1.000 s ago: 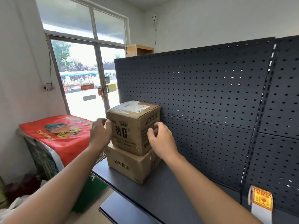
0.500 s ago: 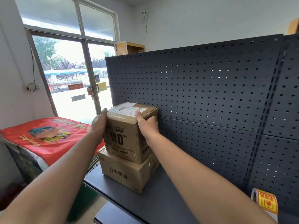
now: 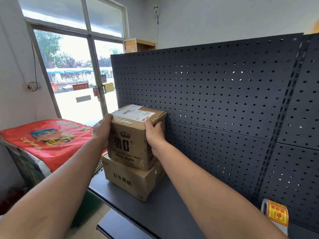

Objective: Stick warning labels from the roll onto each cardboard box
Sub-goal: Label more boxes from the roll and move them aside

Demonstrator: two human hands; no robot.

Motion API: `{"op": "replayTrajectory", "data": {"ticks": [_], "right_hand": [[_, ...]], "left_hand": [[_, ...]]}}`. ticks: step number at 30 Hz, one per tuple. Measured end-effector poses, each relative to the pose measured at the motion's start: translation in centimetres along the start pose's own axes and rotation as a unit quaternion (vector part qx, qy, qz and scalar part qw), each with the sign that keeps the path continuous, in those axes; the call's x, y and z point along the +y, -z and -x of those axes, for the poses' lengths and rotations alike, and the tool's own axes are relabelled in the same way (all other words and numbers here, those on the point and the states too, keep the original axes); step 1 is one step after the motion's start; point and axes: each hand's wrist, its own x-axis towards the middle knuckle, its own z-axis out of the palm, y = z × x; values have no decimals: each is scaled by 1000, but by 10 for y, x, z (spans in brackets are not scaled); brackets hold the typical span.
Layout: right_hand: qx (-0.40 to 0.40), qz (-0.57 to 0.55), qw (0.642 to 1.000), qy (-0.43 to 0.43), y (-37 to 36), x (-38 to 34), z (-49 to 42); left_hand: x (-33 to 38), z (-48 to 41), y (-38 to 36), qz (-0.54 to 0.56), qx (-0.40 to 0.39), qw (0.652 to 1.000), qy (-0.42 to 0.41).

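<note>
Both your hands are on the top box [image 3: 133, 142]: left hand [image 3: 101, 130] clamps its left face w/ fingers [image 3: 107, 116] curled over the top edge, right hand [image 3: 154, 133] grips the right side, thumb up on the top, the other fingers wrapped round toward the pegboard [image 3: 224, 100]. That box sits skewed on the lower box [image 3: 131, 180], at the far left end of the shelf [image 3: 155, 213], close against the pegboard. Top face carries a white shipping label [image 3: 134, 112]; no warning label shows on any face you can see, so both boxes prob. need one. The label roll [image 3: 276, 216] stands on edge at the near right of the shelf, well apart from the boxes. Risks: the grip is only side pressure, so if the cardboard is slick or the contents heavy, the box may slip as you lift or turn it. Dragging instead of lifting could shove the lower box toward the shelf's left end and off it. The roll, on its rim, may roll away if the shelf gets jolted. And w/ both hands busy, you've none free for peeling.
</note>
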Motion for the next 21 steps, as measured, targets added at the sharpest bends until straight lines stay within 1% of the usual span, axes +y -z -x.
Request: {"op": "replayTrajectory", "data": {"ticks": [3, 6, 10, 12, 14, 16, 19, 21], "right_hand": [[22, -25, 999, 1, 7, -5, 5], [39, -29, 999, 25, 21, -5, 14], [49, -63, 996, 48, 48, 12, 16], [68, -57, 994, 62, 67, 25, 17], [82, -60, 992, 76, 92, 26, 43], [80, -75, 990, 84, 116, 15, 87], [42, -105, 989, 100, 155, 9, 133], [41, -114, 986, 111, 183, 8, 157]], "left_hand": [[9, 24, -6, 8, 5, 1000, -22], [16, 52, -13, 25, 20, 999, -35], [17, 97, -20, 28, 2, 999, -45], [15, 123, -26, 18, 0, 997, -72], [11, 147, -33, 5, -1, 995, -103], [5, 165, -40, 4, -7, 994, -114], [-3, 192, -56, 20, -33, 994, -103], [-7, 213, -71, 45, -60, 993, -95]]}}
